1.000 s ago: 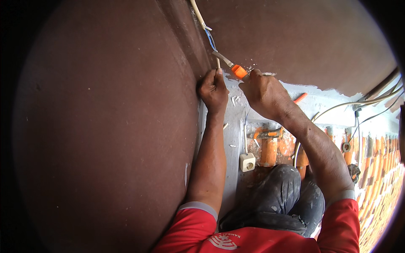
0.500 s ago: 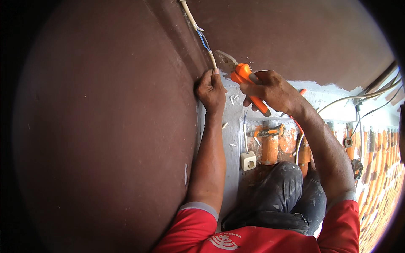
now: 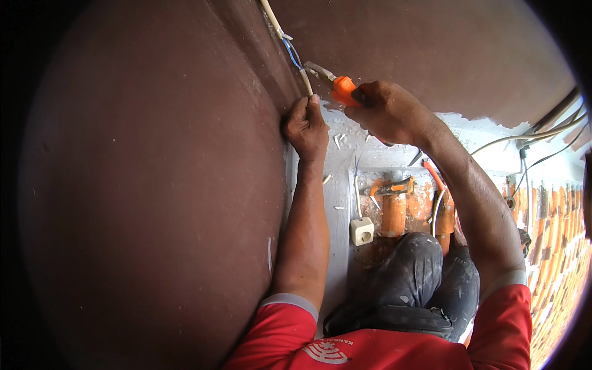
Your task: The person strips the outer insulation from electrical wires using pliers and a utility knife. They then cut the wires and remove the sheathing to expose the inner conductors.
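A cream electrical cable [image 3: 271, 17] runs down the brown wall, its sheath cut open over a stretch that bares blue and dark wires [image 3: 292, 54]. Just below that stretch, my left hand [image 3: 306, 129] pinches the sheathed lower end between thumb and fingers. My right hand [image 3: 388, 111] is wrapped round orange-handled pliers [image 3: 344, 90]. The metal jaws point left, close beside the bared wires; whether they touch them I cannot tell. The palm and fingers hide most of the handles.
Below my hands, a white socket box [image 3: 362, 231] with a short cable rests by the ledge. An orange-and-black utility knife [image 3: 393, 187] lies on the roof tiles [image 3: 394, 216]. White sheath scraps [image 3: 337, 142] dot the grey ledge. Loose cables [image 3: 524, 140] hang at the right.
My right hand has moved up and turned the pliers, bringing the jaws nearer the bared wires. My left hand keeps its pinch on the cable, shifted slightly up.
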{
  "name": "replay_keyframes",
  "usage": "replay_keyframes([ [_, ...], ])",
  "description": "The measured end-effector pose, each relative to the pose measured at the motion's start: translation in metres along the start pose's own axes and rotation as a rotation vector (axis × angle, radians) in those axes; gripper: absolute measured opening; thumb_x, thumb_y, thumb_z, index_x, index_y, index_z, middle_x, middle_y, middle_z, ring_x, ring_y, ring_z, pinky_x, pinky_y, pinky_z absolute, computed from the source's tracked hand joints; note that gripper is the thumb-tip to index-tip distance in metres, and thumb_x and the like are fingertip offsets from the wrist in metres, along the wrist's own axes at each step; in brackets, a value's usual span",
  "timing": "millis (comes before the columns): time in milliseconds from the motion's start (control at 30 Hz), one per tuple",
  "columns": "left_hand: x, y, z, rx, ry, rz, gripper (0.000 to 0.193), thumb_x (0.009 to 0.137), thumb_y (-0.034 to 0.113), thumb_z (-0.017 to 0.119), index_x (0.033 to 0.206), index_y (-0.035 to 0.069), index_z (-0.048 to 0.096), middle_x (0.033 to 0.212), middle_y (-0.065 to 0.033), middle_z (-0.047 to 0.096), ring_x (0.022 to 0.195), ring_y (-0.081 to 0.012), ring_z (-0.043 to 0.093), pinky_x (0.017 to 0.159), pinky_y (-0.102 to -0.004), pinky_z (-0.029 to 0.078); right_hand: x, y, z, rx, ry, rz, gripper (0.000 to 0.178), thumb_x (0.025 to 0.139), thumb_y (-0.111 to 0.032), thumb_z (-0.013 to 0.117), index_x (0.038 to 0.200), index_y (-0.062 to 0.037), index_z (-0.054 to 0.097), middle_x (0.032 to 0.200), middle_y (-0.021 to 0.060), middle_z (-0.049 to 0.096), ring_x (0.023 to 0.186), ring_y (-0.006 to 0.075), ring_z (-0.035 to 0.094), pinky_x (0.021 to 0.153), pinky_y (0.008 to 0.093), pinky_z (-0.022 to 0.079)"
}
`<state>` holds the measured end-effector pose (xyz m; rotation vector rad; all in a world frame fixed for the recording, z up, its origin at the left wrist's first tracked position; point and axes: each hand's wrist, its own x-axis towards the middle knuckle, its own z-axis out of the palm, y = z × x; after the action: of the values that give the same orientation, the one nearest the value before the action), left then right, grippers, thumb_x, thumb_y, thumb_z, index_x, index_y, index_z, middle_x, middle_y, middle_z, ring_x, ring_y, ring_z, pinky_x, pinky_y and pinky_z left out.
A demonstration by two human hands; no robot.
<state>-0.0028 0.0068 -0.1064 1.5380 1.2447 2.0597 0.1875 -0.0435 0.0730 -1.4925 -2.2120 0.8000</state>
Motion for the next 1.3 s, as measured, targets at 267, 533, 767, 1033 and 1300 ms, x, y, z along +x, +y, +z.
replay_keyframes([
  [267, 0.0, 0.011, 0.001, 0.046, 0.018, -0.084, 0.034, 0.115, 0.022, 0.065, 0.091, -0.002, 0.071, 0.059, -0.0013, 0.058, 0.048, -0.0092, 0.057, 0.048, -0.0284, 0.046, -0.048, 0.079, 0.018, 0.193, -0.124, 0.194, 0.043, 0.104, -0.035, 0.073, 0.117, 0.005, 0.075, 0.101, 0.0253, 0.078, 0.094, 0.0393, 0.078, 0.087, 0.049, 0.059],
  [533, 0.001, 0.022, 0.001, 0.098, -0.013, -0.141, 0.034, 0.116, 0.023, 0.063, 0.092, 0.0, 0.07, 0.054, -0.0027, 0.056, 0.045, -0.0129, 0.059, 0.048, -0.0307, 0.048, -0.149, 0.17, 0.061, 0.377, -0.15, 0.328, 0.038, 0.093, -0.026, 0.075, 0.104, 0.0087, 0.068, 0.092, 0.0211, 0.072, 0.087, 0.0304, 0.071, 0.084, 0.0441, 0.053],
  [767, -0.002, 0.029, 0.003, 0.113, -0.016, -0.149, 0.033, 0.117, 0.025, 0.059, 0.101, 0.0, 0.072, 0.054, -0.0018, 0.057, 0.046, -0.0128, 0.059, 0.048, -0.0288, 0.05, -0.174, 0.18, 0.058, 0.119, -0.095, 0.224, 0.021, 0.099, -0.019, 0.069, 0.105, -0.0005, 0.077, 0.11, 0.0228, 0.068, 0.103, 0.0436, 0.071, 0.089, 0.0524, 0.058],
  [1033, -0.002, 0.032, 0.004, 0.141, -0.038, -0.141, 0.034, 0.117, 0.026, 0.058, 0.104, -0.001, 0.073, 0.057, -0.0035, 0.06, 0.048, -0.0131, 0.061, 0.048, -0.0291, 0.051, -0.197, 0.225, 0.085, -0.072, 0.163, 0.195, 0.029, 0.093, -0.015, 0.07, 0.114, 0.0027, 0.06, 0.106, 0.0263, 0.068, 0.103, 0.0479, 0.067, 0.093, 0.0577, 0.052],
  [1300, -0.002, 0.042, -0.001, 0.226, -0.087, -0.23, 0.03, 0.115, 0.023, 0.062, 0.117, -0.005, 0.073, 0.067, -0.0045, 0.064, 0.056, -0.0161, 0.067, 0.052, -0.0288, 0.055, -0.193, 0.235, 0.125, -0.405, 0.353, 0.151, 0.036, 0.092, -0.015, 0.071, 0.12, 0.0042, 0.059, 0.116, 0.026, 0.062, 0.117, 0.0442, 0.062, 0.097, 0.052, 0.055],
])
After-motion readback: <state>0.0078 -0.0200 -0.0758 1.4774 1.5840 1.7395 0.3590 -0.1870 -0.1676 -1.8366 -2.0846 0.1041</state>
